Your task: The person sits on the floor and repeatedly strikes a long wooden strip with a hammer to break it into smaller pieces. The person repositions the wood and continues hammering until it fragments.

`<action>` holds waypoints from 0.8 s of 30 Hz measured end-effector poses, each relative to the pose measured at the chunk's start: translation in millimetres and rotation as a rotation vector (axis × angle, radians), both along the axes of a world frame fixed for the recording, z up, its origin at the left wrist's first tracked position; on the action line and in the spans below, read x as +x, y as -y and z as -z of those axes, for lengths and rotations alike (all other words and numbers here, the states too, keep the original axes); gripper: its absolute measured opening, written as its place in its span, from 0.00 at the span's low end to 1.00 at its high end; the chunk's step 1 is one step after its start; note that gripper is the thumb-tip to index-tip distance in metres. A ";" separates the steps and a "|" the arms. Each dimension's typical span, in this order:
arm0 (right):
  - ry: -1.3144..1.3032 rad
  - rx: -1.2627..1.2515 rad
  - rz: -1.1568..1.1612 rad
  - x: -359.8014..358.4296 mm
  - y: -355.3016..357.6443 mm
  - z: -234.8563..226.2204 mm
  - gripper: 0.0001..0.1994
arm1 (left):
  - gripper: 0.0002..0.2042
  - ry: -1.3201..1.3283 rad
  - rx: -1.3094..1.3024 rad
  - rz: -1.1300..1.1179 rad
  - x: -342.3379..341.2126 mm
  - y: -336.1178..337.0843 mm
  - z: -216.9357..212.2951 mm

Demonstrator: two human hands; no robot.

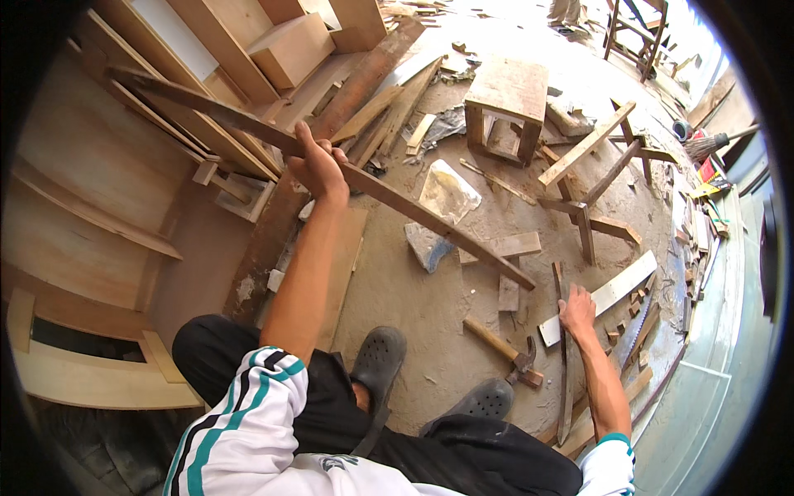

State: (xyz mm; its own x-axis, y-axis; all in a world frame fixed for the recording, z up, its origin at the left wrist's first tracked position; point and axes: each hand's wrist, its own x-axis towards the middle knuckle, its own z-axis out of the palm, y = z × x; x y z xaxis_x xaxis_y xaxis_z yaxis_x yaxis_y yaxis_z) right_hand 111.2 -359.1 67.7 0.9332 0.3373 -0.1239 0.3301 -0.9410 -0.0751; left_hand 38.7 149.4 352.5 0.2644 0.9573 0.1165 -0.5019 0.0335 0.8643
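Observation:
My left hand (321,169) is closed around a long, narrow wooden strip (422,213). The strip slants from the cabinet at upper left down toward the middle of the floor. At the right, my right hand (577,310) grips the upper part of a narrow, dark, slightly curved bar (565,388); its material is hard to make out. A white board (633,281) with small holes lies just beyond that hand. Between my right hand and my shoes, a claw hammer (500,347) with a wooden handle rests on the floor, its head against a small wood block.
Large wooden cabinet pieces (91,190) stand along the left. Ahead are a wooden stool (506,95) and an overturned wooden frame (587,207). Stone chunks (430,246) and wood offcuts litter the dusty floor. A handsaw (635,335) lies among scraps by the pale green ledge (703,397).

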 end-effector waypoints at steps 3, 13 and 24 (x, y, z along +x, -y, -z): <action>-0.087 -0.020 -0.020 -1.3 -14.6 -4.3 0.36 | 0.17 -0.045 0.134 0.096 -4.4 -11.4 -33.9; -0.128 0.058 -0.021 0.5 -32.0 -18.8 0.34 | 0.11 -0.369 0.711 0.615 67.3 -9.2 -153.6; -0.009 0.473 0.088 12.5 -19.7 -14.9 0.28 | 0.16 -0.837 1.238 1.148 85.4 -3.5 -42.4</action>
